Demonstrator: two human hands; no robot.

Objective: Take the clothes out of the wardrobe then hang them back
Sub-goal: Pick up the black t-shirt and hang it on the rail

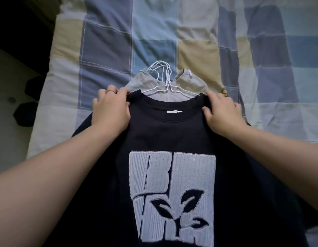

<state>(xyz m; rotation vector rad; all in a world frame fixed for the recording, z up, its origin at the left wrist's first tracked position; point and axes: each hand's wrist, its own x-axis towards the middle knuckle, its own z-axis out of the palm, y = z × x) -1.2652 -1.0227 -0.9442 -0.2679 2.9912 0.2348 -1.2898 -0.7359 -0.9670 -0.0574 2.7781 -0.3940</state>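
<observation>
A black T-shirt [165,139] with a large white printed design lies face up on the bed, on top of a pile of clothes. My left hand [111,107] grips its left shoulder beside the collar, and my right hand [223,111] grips the right shoulder. Several white wire hangers [162,77] stick out above the collar, their hooks bunched together. Under the black shirt lies a light grey garment [188,82], with only its collar and shoulders showing.
The bed carries a patchwork cover [190,32] in blue, grey and beige squares, stretching away behind the pile. At the left the bed edge drops to a pale floor [6,97] with dark objects on it.
</observation>
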